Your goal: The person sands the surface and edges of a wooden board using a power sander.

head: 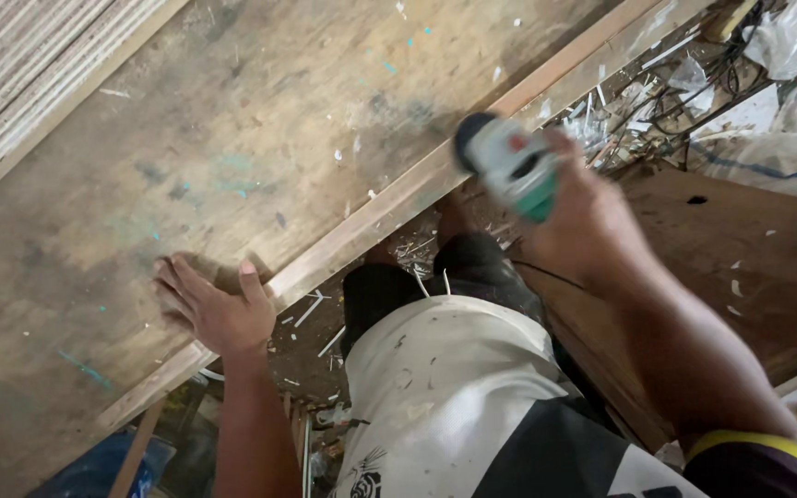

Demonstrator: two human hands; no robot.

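A large worn plywood sheet [232, 138] fills the upper left of the frame. The left hand [214, 309] is laid flat and open on it at lower left. A green-and-white power tool [514, 166] is gripped by the right hand [583, 226] at centre right, over the sheet's edge.

Dim, soft daylight; motion-blurred throughout.

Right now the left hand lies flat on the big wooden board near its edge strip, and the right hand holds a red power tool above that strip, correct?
One detail is off: the power tool in the right hand is green and white with a black end, not red. The head view shows this. The rest holds: the left hand lies flat on the wooden board beside the edge strip.
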